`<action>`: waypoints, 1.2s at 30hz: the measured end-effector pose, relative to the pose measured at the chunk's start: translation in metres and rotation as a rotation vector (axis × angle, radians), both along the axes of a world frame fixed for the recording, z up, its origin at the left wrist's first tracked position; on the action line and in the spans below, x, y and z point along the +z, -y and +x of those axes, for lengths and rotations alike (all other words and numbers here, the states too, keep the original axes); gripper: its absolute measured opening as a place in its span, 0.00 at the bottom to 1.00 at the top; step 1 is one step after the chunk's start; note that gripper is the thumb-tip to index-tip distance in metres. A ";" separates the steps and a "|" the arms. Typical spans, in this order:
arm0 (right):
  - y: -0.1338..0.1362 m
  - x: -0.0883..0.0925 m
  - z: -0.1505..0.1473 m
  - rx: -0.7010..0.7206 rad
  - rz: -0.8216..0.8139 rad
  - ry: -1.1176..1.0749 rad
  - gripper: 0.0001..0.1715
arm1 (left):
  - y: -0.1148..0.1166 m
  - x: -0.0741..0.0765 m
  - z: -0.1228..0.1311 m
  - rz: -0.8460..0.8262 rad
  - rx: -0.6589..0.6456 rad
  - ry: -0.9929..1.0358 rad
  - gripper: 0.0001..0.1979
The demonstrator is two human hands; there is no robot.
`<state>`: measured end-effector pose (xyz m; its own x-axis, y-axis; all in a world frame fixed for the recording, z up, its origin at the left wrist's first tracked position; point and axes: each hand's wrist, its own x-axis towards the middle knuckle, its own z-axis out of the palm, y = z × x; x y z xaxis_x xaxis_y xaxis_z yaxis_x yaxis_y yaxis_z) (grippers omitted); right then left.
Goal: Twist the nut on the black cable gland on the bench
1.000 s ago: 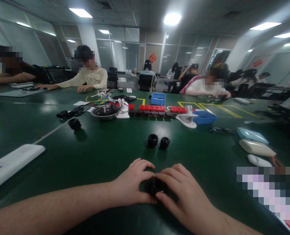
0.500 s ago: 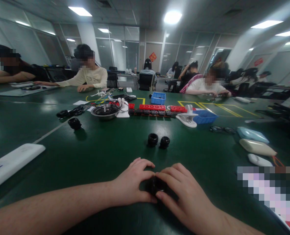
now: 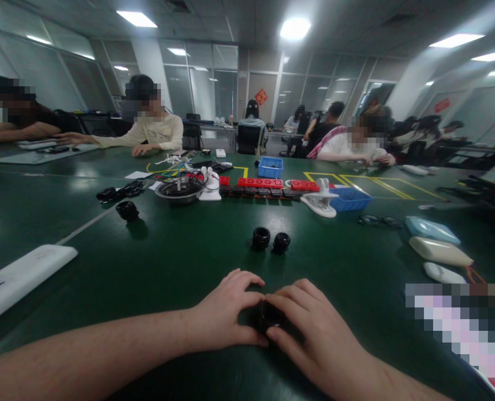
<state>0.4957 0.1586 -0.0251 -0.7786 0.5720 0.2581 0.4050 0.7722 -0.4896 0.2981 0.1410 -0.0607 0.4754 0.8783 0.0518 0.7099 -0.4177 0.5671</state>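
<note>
Close in front of me, a dark glossy black coil [image 3: 271, 316], which looks like wound cable, is at the table surface between my hands. My right hand [image 3: 314, 328] curls over its right side, thumb at the near edge and fingers at the far edge. From the left, my left hand [image 3: 231, 312] reaches round it with curved fingers, the thumb and fingertips meeting those of my right hand. Most of the coil is hidden by my fingers. Beyond the hands stand two similar black coils, the left one [image 3: 261, 238] and the right one [image 3: 281, 242], side by side.
Another black coil [image 3: 127, 211] lies farther left. Across the green table [image 3: 197, 245] are a metal bowl [image 3: 179, 196], red blocks [image 3: 260, 182], a white clip [image 3: 320, 203] and blue bins [image 3: 350, 199]. Pouches [image 3: 440, 250] lie right, a white bar [image 3: 25, 281] left. People sit opposite.
My hands and the coil show almost no movement. Across the table on the left, a person's outstretched hand has shifted slightly.
</note>
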 end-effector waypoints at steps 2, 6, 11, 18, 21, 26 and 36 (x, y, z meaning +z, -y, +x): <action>0.000 0.001 0.000 0.007 -0.008 -0.003 0.15 | 0.000 0.000 0.000 -0.008 0.001 -0.002 0.25; 0.000 0.000 0.000 0.007 -0.015 0.007 0.15 | 0.001 0.001 0.001 -0.011 -0.003 -0.004 0.25; -0.001 -0.001 0.000 0.003 -0.012 0.019 0.14 | 0.000 0.002 0.001 -0.006 -0.007 -0.003 0.24; -0.001 0.001 0.000 0.016 -0.004 0.038 0.14 | 0.000 0.003 0.001 -0.027 -0.001 -0.018 0.24; 0.000 0.002 0.001 0.034 -0.005 0.050 0.16 | 0.000 0.001 0.001 -0.005 -0.005 -0.012 0.24; 0.001 0.008 0.000 0.102 -0.023 0.088 0.21 | -0.001 -0.003 -0.001 0.037 -0.018 -0.014 0.24; 0.006 0.017 -0.004 0.246 -0.043 0.246 0.26 | 0.000 -0.007 0.000 0.086 0.003 0.000 0.19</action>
